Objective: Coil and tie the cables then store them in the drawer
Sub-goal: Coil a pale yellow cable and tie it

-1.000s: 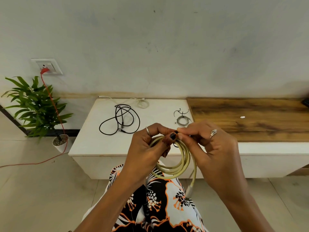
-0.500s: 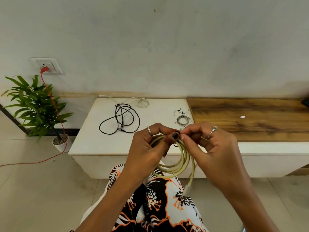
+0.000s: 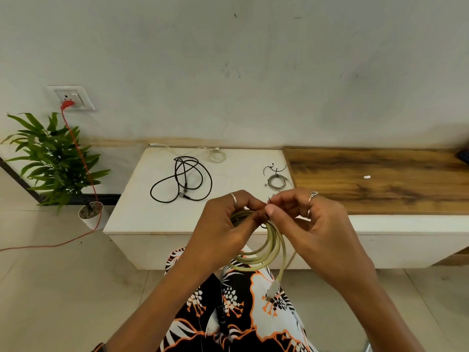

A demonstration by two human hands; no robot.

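Head view: both hands' fingers pinching coiled cable above cabinet edge

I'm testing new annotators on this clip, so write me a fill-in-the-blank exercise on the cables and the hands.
1. The left hand grips a coiled cable of a pale ____ colour.
2. The right hand pinches a thin black ____ at the top of that coil.
3. The loose black cable lies on the ____ cabinet top.
4. The red cord is plugged into the wall ____.

Missing words: yellow-green; tie; white; socket
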